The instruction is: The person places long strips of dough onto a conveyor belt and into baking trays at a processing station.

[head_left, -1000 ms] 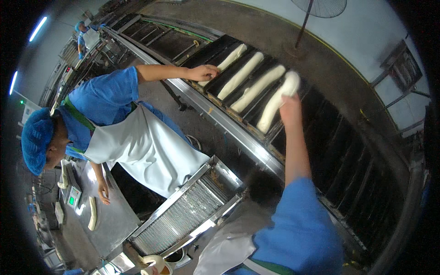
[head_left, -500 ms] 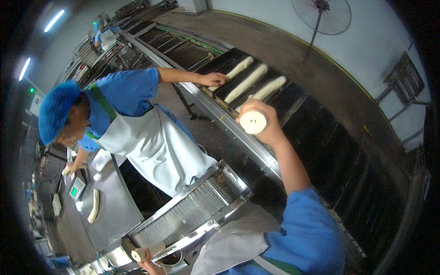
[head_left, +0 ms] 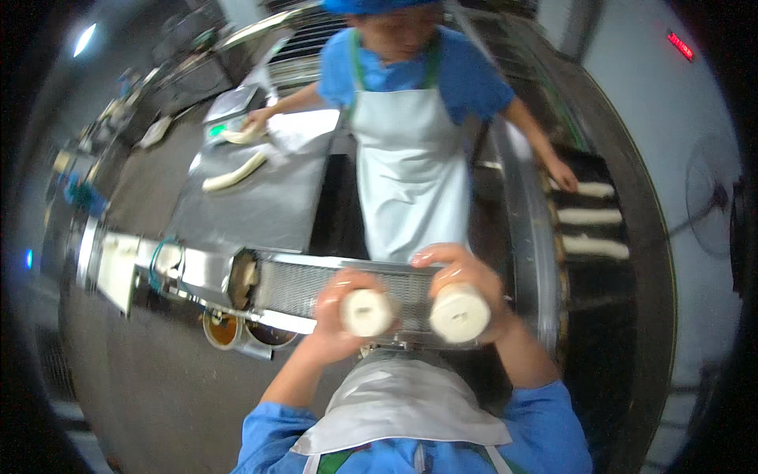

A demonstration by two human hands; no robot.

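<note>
Head view, looking down: over a silver mesh belt (head_left: 292,286) at the lower centre of the frame, my left hand (head_left: 335,304) is curling around a pale dough roll (head_left: 367,313), its round end facing the camera. Just beside it, my right hand (head_left: 483,291), slightly blurred, is closing around a second dough roll (head_left: 459,314). At the right of the frame, three more rolls (head_left: 591,216) are lying side by side on a black tray (head_left: 591,161); a co-worker (head_left: 412,150), upper centre, is reaching one hand to the uppermost. At upper left, the co-worker's other hand is holding another roll (head_left: 243,136) by a scale (head_left: 239,101) on the metal worktop (head_left: 249,209), where a curved roll (head_left: 234,172) is lying. Tray loading is looking only partly done, I judge: three rolls are occupying it, while my two and the worktop's two are waiting.
</note>
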